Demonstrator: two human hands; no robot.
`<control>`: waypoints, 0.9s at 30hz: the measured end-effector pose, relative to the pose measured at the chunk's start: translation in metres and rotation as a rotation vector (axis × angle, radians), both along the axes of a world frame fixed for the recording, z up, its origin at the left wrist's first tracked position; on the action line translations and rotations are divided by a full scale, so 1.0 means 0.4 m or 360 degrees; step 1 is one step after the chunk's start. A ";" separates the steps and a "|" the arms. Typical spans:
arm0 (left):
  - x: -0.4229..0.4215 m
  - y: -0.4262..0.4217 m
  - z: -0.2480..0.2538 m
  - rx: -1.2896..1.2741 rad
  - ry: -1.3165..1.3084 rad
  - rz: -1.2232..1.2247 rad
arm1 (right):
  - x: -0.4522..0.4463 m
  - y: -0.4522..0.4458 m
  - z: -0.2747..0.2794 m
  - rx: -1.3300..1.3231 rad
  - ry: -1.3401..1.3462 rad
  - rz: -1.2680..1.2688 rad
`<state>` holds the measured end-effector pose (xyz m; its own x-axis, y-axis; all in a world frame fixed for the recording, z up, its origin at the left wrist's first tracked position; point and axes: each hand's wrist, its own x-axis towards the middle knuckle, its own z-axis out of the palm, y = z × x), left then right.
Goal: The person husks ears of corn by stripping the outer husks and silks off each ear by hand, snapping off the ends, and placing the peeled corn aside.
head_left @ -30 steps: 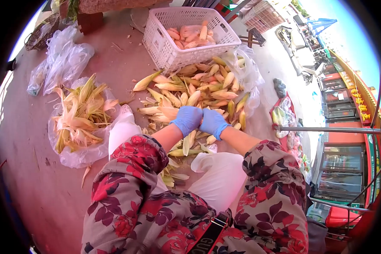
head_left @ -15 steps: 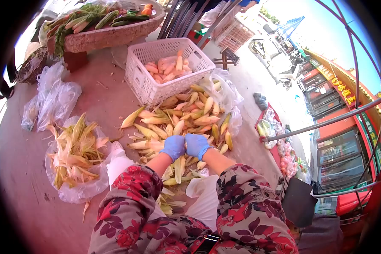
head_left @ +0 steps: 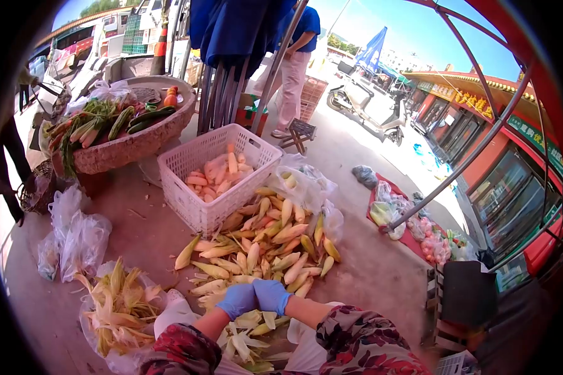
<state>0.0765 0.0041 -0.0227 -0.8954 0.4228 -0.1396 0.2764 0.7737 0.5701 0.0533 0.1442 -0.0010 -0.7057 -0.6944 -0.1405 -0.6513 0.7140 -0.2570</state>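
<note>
My left hand [head_left: 236,302] and my right hand [head_left: 273,296], both in blue gloves, are closed and pressed together at the near edge of a heap of corn ears [head_left: 256,250]. Whatever lies between the fingers is hidden by the gloves. The ears in the heap still have pale green and yellow husks. Loose corn husks [head_left: 243,342] lie below my wrists. Behind the heap stands a white plastic crate [head_left: 225,203] with husked corn [head_left: 214,177] inside.
A plastic bag stuffed with husks [head_left: 122,303] sits at left, with crumpled clear bags [head_left: 78,234] behind it. A stone basin [head_left: 125,156] holds vegetables. Beyond the crate are a folding stool [head_left: 299,132] and a standing person [head_left: 294,81]. Bagged produce [head_left: 428,234] lies on red cloth at right.
The view has tilted up, so the street and a standing person show more, and everything nearby sits lower in the picture. My hands stay closed together near the heap.
</note>
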 end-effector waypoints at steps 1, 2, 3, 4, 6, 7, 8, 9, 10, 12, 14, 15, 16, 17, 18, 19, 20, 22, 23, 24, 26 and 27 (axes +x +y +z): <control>0.007 0.008 -0.028 0.0094 0.0068 0.0066 | -0.010 0.005 0.003 -0.0031 -0.0172 -0.0050; 0.016 0.012 -0.055 0.0188 0.0129 0.0156 | -0.013 0.009 0.002 -0.0057 -0.0355 -0.0077; 0.011 0.009 -0.065 0.0082 0.0031 0.0050 | -0.008 0.014 0.016 -0.0031 -0.0433 -0.0077; 0.010 0.009 -0.086 0.0184 0.0015 0.0017 | -0.008 0.019 0.046 -0.0009 -0.0510 -0.0036; 0.002 -0.002 -0.094 0.0441 -0.0148 -0.0060 | -0.022 0.042 0.014 -0.0016 -0.0461 -0.0059; -0.005 -0.016 -0.071 0.0720 -0.0082 -0.0022 | -0.017 0.053 -0.028 -0.0271 -0.0259 -0.0126; -0.010 -0.035 -0.010 0.0688 -0.0120 -0.0010 | -0.020 0.046 0.000 -0.0164 -0.0379 -0.0213; -0.018 -0.035 -0.009 0.0831 0.0393 0.0037 | -0.033 0.045 -0.024 -0.0013 -0.0169 -0.0100; -0.014 -0.030 -0.008 0.0916 0.0528 0.0284 | -0.039 0.060 -0.039 0.0064 -0.0221 -0.0296; -0.004 -0.032 0.045 0.1053 0.0820 0.0768 | -0.060 0.038 0.031 -0.0091 -0.0239 -0.0548; 0.003 -0.007 0.012 0.1098 0.0036 0.1120 | -0.093 0.025 0.040 -0.0416 -0.0132 -0.0766; 0.001 0.010 -0.001 0.1122 -0.0372 0.1278 | -0.102 0.022 0.037 -0.0568 -0.0083 -0.0882; -0.017 0.011 -0.012 0.1448 -0.0608 0.1140 | -0.106 0.014 0.007 -0.0458 -0.0109 -0.0608; -0.038 0.001 -0.017 0.1761 -0.0841 0.0986 | -0.101 0.000 -0.045 -0.0359 -0.0139 -0.0337; -0.062 -0.013 -0.023 0.2065 -0.1062 0.0811 | -0.079 -0.049 -0.015 -0.0269 -0.0159 -0.0068; -0.090 -0.023 -0.030 0.2443 -0.1274 0.1010 | -0.038 -0.068 0.031 -0.0465 -0.0455 -0.0623; -0.100 -0.034 -0.018 0.2540 -0.1129 0.0884 | -0.038 -0.063 0.048 -0.0670 -0.0581 -0.0514; -0.104 -0.046 0.034 0.2702 -0.0821 0.0627 | -0.059 -0.044 0.046 -0.1080 -0.0833 -0.0276; -0.096 -0.050 0.071 0.2670 -0.0781 0.0503 | -0.081 -0.022 0.024 -0.0998 -0.1221 -0.0251; -0.095 -0.044 0.083 0.2461 -0.0626 0.0465 | -0.083 -0.022 0.005 -0.1203 -0.1556 -0.0240; -0.098 -0.037 -0.026 0.1444 -0.0316 0.0438 | -0.074 -0.013 -0.027 -0.1576 -0.2251 -0.0191; -0.081 -0.030 0.015 0.1583 -0.0381 0.0436 | -0.079 0.010 -0.062 -0.1598 -0.2328 -0.0269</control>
<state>0.0440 -0.0077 -0.0167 -0.9725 0.2314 -0.0271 -0.0403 -0.0526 0.9978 0.0215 0.1484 -0.0258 -0.4720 -0.8402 -0.2670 0.5420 -0.0377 -0.8395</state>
